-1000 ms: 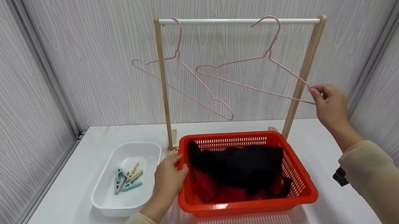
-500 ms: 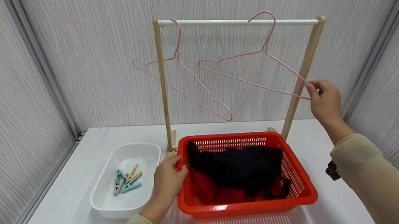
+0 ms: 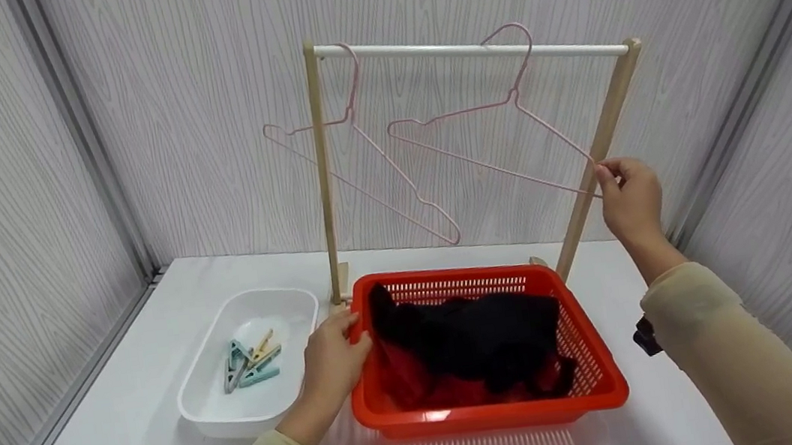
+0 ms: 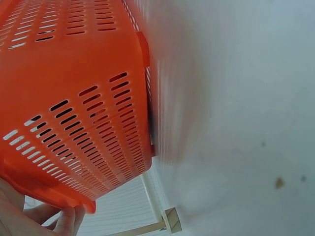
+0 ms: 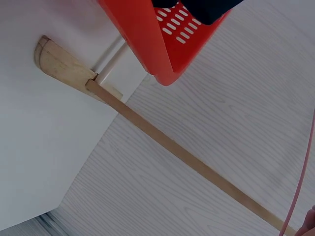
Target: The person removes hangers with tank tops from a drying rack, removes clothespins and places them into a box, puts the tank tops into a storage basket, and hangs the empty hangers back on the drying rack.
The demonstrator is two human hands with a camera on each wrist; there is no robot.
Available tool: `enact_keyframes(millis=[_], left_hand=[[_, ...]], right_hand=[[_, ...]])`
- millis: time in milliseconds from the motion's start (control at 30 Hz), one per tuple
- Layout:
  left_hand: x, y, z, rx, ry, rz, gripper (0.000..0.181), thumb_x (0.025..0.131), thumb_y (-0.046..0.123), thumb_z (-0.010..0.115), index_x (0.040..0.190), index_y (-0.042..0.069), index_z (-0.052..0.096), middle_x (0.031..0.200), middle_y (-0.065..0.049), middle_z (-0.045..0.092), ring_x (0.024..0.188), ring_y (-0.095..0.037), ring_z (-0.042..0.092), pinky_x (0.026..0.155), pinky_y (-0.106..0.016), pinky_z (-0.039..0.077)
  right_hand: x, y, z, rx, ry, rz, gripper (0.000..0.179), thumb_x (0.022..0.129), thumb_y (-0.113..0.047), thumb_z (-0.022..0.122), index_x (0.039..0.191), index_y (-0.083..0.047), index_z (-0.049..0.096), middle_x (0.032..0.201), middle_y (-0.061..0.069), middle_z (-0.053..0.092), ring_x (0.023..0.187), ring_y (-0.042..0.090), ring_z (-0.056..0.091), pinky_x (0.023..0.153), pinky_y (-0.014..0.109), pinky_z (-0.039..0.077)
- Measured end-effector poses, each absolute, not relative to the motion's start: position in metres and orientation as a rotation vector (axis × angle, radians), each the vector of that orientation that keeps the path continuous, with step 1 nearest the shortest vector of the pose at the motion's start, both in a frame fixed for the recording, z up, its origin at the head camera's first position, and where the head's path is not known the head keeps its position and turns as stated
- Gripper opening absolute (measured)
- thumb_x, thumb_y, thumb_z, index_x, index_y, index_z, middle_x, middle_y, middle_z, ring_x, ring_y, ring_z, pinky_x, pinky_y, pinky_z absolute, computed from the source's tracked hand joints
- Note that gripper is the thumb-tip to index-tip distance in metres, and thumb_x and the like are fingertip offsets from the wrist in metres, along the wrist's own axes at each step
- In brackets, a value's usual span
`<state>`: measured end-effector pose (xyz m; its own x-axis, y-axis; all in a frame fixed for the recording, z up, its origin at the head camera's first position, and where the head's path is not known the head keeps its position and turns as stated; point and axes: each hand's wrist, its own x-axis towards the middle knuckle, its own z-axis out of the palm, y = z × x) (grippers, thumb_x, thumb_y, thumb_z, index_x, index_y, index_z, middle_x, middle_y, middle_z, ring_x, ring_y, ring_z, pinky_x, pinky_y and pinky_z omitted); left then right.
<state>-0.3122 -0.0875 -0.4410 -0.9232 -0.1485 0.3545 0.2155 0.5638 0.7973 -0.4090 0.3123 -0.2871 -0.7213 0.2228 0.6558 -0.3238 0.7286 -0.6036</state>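
My right hand (image 3: 632, 202) pinches the lower right corner of a pink wire hanger (image 3: 556, 133) between thumb and fingers. That hanger's hook overlaps the white rail of a small wooden rack (image 3: 323, 186). A second pink hanger (image 3: 387, 152) hangs from the rail's left end. My left hand (image 3: 336, 362) grips the left rim of a red-orange plastic basket (image 3: 495, 413), its fingers bent at the rim in the left wrist view. Dark clothing (image 3: 485, 332) lies in the basket over something red. Only a fingertip and the wire's edge show in the right wrist view.
A white tray (image 3: 197, 421) with several green and yellow clothespins (image 3: 250, 361) stands left of the basket on the white table (image 3: 120, 438). Behind the basket rises the rack, its right post (image 5: 187, 157) near my right hand. Wood-patterned panels (image 3: 203, 125) enclose the table.
My right hand and its hanger have moved to the left and slightly up, the hook shifting left along the rail. My left hand stays at the basket rim.
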Motion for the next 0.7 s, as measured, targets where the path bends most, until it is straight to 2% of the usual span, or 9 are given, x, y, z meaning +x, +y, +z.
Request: enact_keyframes(millis=[200,533,700], left_hand=[[-0.311,-0.088,-0.442,-0.062,-2.397,-1.294,0.035,0.087,0.008,0.07,0.12,-0.003,0.07,0.124,-0.018,0.067,0.114,-0.032,0.064,0.097,-0.046,0.051],[-0.312,-0.087,-0.444,-0.081,-2.385,-1.291,0.034,0.086,0.006,0.071,0.119,-0.005,0.07,0.123,-0.019,0.067,0.115,-0.033,0.063,0.098,-0.047,0.051],[-0.312,-0.087,-0.444,-0.087,-2.38,-1.286,0.034,0.086,0.005,0.071,0.119,-0.005,0.071,0.123,-0.019,0.067,0.114,-0.033,0.063,0.098,-0.047,0.051]], right_hand=[[-0.413,0.309,-0.291,0.106,-2.181,0.917,0.024,0.103,-0.011,0.056,0.109,0.008,0.069,0.1,0.02,0.065,0.083,0.019,0.047,0.073,0.028,0.036],[-0.413,0.3,-0.3,0.094,-2.23,0.912,0.024,0.102,-0.013,0.057,0.11,0.006,0.07,0.098,0.018,0.066,0.078,0.019,0.048,0.067,0.027,0.036],[-0.411,0.3,-0.302,0.113,-2.207,0.913,0.023,0.102,-0.012,0.057,0.11,0.005,0.07,0.1,0.019,0.066,0.08,0.019,0.049,0.071,0.027,0.037]])
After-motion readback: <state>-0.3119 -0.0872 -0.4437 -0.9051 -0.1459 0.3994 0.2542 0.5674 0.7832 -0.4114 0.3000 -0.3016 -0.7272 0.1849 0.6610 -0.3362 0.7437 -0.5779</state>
